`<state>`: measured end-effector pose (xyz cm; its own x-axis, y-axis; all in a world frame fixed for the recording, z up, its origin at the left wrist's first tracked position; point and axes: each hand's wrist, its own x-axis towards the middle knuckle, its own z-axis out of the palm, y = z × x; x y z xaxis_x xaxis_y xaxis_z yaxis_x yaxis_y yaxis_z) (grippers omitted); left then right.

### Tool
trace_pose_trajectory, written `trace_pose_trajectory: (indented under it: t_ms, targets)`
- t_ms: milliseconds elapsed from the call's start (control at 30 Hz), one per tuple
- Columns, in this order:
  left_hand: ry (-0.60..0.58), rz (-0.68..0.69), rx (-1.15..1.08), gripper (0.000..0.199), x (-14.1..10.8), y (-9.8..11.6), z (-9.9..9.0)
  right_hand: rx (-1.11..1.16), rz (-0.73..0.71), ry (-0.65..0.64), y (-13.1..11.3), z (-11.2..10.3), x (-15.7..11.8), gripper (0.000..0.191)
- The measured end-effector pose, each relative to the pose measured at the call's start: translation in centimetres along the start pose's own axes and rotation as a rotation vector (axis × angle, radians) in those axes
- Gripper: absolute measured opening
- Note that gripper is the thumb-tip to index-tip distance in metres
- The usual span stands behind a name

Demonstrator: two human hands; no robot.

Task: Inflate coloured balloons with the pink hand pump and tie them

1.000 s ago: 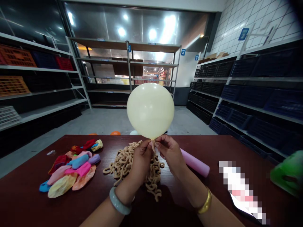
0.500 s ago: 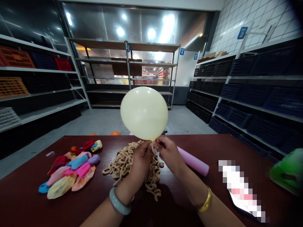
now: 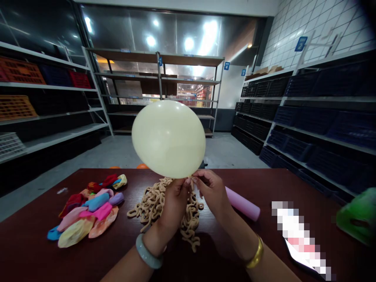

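A pale yellow inflated balloon (image 3: 169, 137) stands above the table's far edge, its neck down between my fingers. My left hand (image 3: 176, 199) pinches at the neck from the left, fingertips closed. From the right, my right hand (image 3: 212, 191) pinches the same spot with thumb and fingers. A short end of tan cord hangs at my fingertips; whether it is wound around the neck I cannot tell. Beneath and behind my hands lies a heap of tan, looped, fuzzy cord (image 3: 151, 201), partly hidden by my left hand.
On the dark red table (image 3: 235, 250) a pile of uninflated coloured balloons (image 3: 96, 201) lies at left. A pink cylinder (image 3: 243, 203) rests right of my hands. Farther right are a blurred-out flat item (image 3: 302, 239) and a green container (image 3: 357, 215). Shelves with crates (image 3: 308, 125) stand beyond.
The balloon has tilted left and looks larger and nearer. Both hands remain at its neck with small finger shifts. The view has shifted slightly.
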<state>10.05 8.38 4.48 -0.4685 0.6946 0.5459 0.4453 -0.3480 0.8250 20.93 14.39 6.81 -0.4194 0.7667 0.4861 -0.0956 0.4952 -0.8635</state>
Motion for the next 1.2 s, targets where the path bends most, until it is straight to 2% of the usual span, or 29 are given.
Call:
trace_pose_trajectory:
  t_ms: [167,433,533,633,733,900,1000,1133,1200]
  targets:
    - [-0.085,0.017,0.073,0.027,0.4,-0.2,-0.2,-0.155,-0.091,0.062,0.1,-0.4,0.1,0.009]
    - [-0.144,0.049,0.187,0.027,0.7,0.3,-0.6,-0.410,-0.312,0.047,-0.4,-1.2,0.0,0.008]
    - [-0.149,0.013,0.122,0.026,0.7,0.4,-0.5,-0.352,-0.325,0.008,-0.4,-1.2,0.1,0.010]
    - [-0.152,-0.005,0.070,0.028,0.9,0.3,-0.5,-0.154,-0.242,-0.095,0.0,-1.2,0.4,0.013]
    - [-0.177,0.010,0.052,0.028,1.0,0.0,-0.6,0.029,-0.113,-0.143,0.5,-1.3,0.7,0.006]
    - [-0.200,0.015,0.064,0.026,0.9,-0.3,-0.6,0.011,-0.016,-0.130,0.8,-1.5,1.0,0.007]
    - [-0.181,-0.034,0.011,0.028,0.8,-0.2,-0.5,0.050,0.056,-0.104,0.6,-1.3,0.8,0.009]
    - [-0.160,-0.192,-0.237,0.027,0.7,0.1,-0.1,0.482,0.275,-0.117,0.3,-0.5,0.4,0.018]
    - [-0.140,-0.242,-0.326,0.027,0.7,0.2,0.1,0.649,0.337,-0.120,0.3,-0.2,0.3,0.023]
